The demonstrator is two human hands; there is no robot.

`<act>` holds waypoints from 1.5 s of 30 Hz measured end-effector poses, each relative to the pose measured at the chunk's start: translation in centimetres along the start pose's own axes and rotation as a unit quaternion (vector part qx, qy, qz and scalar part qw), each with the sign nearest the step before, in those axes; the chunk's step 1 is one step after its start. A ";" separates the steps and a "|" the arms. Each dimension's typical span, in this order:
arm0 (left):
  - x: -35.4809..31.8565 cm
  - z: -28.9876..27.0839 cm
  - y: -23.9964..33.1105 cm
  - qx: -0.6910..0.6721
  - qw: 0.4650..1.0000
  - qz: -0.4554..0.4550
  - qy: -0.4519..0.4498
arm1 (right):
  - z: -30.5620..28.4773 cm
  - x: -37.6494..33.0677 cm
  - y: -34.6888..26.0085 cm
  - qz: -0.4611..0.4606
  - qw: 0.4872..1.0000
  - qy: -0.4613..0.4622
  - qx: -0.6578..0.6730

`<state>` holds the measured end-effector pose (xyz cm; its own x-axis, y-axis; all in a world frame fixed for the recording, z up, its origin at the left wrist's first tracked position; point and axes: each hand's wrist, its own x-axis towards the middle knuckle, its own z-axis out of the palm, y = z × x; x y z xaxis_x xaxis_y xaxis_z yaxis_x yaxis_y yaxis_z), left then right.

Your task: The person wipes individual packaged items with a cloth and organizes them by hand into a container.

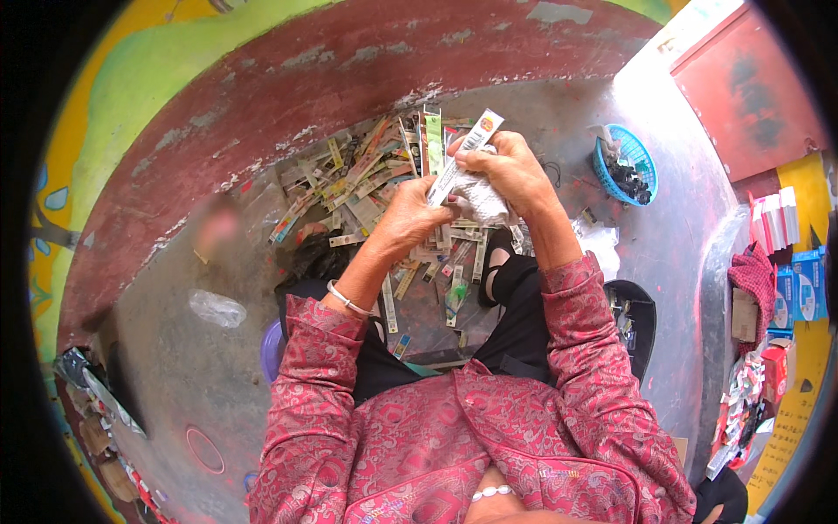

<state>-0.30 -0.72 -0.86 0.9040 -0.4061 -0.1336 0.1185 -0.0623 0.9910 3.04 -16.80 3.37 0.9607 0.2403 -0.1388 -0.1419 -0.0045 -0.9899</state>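
Both hands meet above the floor, forearms raised from the lap. Left hand (410,214) curls under a long flat packet (463,155), fingers pinching its lower end. Right hand (506,170) closes over one white bundle (480,201) and grips the packet's upper part. Below, a heap of packets (367,175), too many to count, lies beside the red wall (349,70). One blue basket (627,166) sits near the floor's right edge.

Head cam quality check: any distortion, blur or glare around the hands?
Head view: heavy fisheye, black vignette at the rim, wall edge bowed. Left hand, right hand and narrow packet are sharp. One smeared blurry patch on the floor. Light soft, shadows faint, no glare.
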 end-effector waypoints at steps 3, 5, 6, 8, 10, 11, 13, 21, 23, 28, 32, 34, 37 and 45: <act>0.1 -1.4 0.0 0.010 0.998 0.002 -0.065 | -1.3 0.4 -0.4 -0.001 0.999 -0.001 0.054; -0.5 -1.1 1.2 -0.040 0.996 -0.022 -0.072 | -2.1 0.4 -0.8 -0.006 0.997 0.012 0.079; -0.6 -1.0 1.6 -0.064 0.994 -0.035 -0.076 | -2.8 0.5 -0.9 -0.005 0.995 0.015 0.098; -0.2 -1.3 1.2 -0.208 0.973 -0.077 -0.065 | -4.3 0.6 -1.3 -0.012 0.991 0.030 0.130; -0.1 -1.4 1.4 -0.294 0.951 -0.094 -0.021 | -5.2 0.7 -0.9 -0.017 0.985 0.016 0.173; 0.0 -1.6 1.3 -0.310 0.946 -0.095 -0.017 | -5.3 0.8 -0.7 -0.014 0.981 0.002 0.195; 0.2 -1.7 0.9 -0.342 0.934 -0.098 -0.009 | -5.3 0.9 -0.5 0.006 0.975 -0.022 0.223; 0.7 -1.3 0.8 -0.278 0.957 -0.041 0.067 | -2.8 0.9 -0.1 -0.055 0.990 0.041 0.127; 0.4 -1.8 1.2 -0.258 0.964 -0.048 0.050 | -3.5 0.8 -0.8 -0.051 0.987 0.060 0.139; 0.1 -2.3 1.5 -0.185 0.982 -0.022 0.041 | -6.1 0.2 -1.5 -0.041 0.990 0.077 0.112; 0.3 -3.7 1.7 -0.257 0.961 0.013 0.100 | -6.5 0.1 -1.0 0.004 0.998 0.026 0.050; 0.6 -3.6 1.8 -0.316 0.936 0.033 0.148 | -6.1 0.1 -0.6 0.029 0.997 0.004 0.076; 0.8 -3.5 1.8 -0.404 0.895 0.064 0.178 | -3.8 0.1 -0.3 0.029 0.994 0.021 0.106; 1.0 -4.1 0.6 -0.421 0.891 0.039 0.166 | -0.2 -0.6 0.8 0.045 0.993 0.056 0.091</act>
<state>2.37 2.55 -0.39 0.9780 -0.0784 -0.1931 0.1899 0.7170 0.6707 2.38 -17.12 2.63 0.9612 0.1378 -0.2388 -0.2593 0.1570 -0.9530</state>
